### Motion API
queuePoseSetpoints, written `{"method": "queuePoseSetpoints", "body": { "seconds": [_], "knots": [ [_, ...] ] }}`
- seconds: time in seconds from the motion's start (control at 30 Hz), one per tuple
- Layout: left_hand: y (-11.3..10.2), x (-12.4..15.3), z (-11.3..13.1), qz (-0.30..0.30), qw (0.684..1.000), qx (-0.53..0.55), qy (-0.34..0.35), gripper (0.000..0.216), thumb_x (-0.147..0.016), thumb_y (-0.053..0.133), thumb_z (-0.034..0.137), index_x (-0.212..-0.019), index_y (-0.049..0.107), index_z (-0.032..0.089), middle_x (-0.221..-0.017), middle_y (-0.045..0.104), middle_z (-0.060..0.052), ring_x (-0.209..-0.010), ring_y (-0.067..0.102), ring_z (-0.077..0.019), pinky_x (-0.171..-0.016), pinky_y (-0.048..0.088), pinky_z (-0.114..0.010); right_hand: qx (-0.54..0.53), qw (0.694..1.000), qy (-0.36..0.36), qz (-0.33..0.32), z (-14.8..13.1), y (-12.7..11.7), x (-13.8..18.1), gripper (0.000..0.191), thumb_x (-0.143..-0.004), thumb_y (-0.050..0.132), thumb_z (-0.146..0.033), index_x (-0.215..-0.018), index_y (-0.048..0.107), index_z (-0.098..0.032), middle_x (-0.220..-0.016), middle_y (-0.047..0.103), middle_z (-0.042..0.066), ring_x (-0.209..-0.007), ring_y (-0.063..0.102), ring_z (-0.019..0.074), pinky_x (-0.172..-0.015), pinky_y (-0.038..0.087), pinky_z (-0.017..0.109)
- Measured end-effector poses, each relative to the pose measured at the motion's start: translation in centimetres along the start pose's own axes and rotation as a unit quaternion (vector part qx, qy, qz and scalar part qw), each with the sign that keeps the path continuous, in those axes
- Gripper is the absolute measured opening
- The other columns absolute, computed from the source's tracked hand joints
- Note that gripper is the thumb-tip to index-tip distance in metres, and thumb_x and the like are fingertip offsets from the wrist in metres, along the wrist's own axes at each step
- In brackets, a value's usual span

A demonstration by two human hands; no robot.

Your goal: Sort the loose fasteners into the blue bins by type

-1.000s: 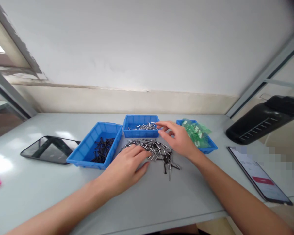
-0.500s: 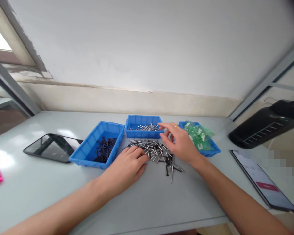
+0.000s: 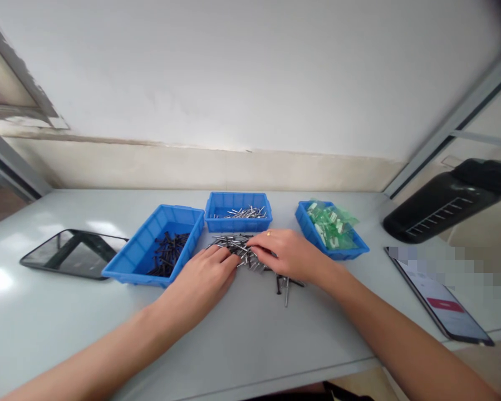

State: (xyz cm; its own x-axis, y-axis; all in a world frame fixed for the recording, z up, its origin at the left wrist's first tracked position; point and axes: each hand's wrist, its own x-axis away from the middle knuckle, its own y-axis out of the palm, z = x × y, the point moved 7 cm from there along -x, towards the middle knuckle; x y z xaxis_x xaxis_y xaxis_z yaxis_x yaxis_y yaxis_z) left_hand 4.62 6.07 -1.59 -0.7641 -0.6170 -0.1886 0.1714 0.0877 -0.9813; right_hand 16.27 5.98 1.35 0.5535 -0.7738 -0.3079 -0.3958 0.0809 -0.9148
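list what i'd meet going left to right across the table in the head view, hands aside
Flat black-rimmed glossy panel → blue plastic tray of dark metal screws → blue plastic tray of silver metal pins → blue plastic tray of green translucent packets → black bottle.

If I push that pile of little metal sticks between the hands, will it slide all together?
Probably not: the pile of metal fasteners looks loose and crisscrossed, so it would likely spread apart. Some pieces might roll a little, since they are thin and rod-shaped. Each one should feel stiff, because they look straight and metallic.
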Motion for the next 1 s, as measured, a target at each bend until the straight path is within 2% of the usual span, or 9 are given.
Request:
{"method": "queuePoseSetpoints", "body": {
  "seconds": [0.2,0.3,0.53,0.87,1.0],
  "knots": [
    [-0.70,0.15,0.27,0.020,0.999,0.044,0.001,0.022,-0.094,0.036,0.021,-0.092,0.058,0.017,-0.086,0.059,-0.004,-0.083,0.056,-0.0197,-0.075,0.049,-0.036,0.001,1.000,-0.004,-0.001,-0.14,0.01,0.01,0.024,-0.093,0.041,-0.022,-0.106,0.062,-0.018,-0.099,0.068,0.005,-0.091,0.061,0.0169,-0.080,0.045,0.029],
    [-0.75,0.13,0.34,0.019,1.000,0.021,-0.010,0.017,-0.091,0.042,0.022,-0.093,0.058,0.016,-0.087,0.059,-0.005,-0.084,0.056,-0.0213,-0.075,0.048,-0.038,-0.002,1.000,-0.006,-0.001,-0.22,0.02,0.06,0.023,-0.093,0.042,-0.022,-0.104,0.062,-0.019,-0.096,0.068,0.005,-0.089,0.061,0.0161,-0.078,0.045,0.028],
    [-0.64,0.07,0.45,-0.006,1.000,-0.014,-0.015,0.018,-0.089,0.044,0.024,-0.082,0.058,0.016,-0.082,0.059,-0.006,-0.081,0.055,-0.0219,-0.073,0.047,-0.038,-0.003,1.000,-0.014,0.006,-0.36,-0.16,0.05,0.021,-0.092,0.044,-0.021,-0.102,0.062,-0.019,-0.092,0.068,0.005,-0.086,0.061,0.0165,-0.075,0.045,0.028],
    [-0.34,-0.03,0.25,-0.006,1.000,-0.018,-0.018,0.023,-0.092,0.040,0.024,-0.085,0.061,0.016,-0.086,0.058,-0.006,-0.082,0.054,-0.0215,-0.075,0.047,-0.039,-0.005,1.000,-0.018,-0.006,-0.52,0.17,0.00,0.021,-0.092,0.044,-0.020,-0.102,0.062,-0.019,-0.094,0.067,0.006,-0.088,0.061,0.0169,-0.076,0.045,0.029],
    [-0.85,-0.01,0.32,0.005,1.000,0.007,-0.023,0.024,-0.092,0.038,0.023,-0.085,0.059,0.015,-0.088,0.057,-0.006,-0.083,0.054,-0.0204,-0.075,0.047,-0.037,-0.008,1.000,-0.018,-0.008,-0.54,0.17,0.09,0.021,-0.091,0.044,-0.020,-0.102,0.062,-0.018,-0.094,0.067,0.005,-0.087,0.060,0.0166,-0.076,0.045,0.028]
  ]
}}
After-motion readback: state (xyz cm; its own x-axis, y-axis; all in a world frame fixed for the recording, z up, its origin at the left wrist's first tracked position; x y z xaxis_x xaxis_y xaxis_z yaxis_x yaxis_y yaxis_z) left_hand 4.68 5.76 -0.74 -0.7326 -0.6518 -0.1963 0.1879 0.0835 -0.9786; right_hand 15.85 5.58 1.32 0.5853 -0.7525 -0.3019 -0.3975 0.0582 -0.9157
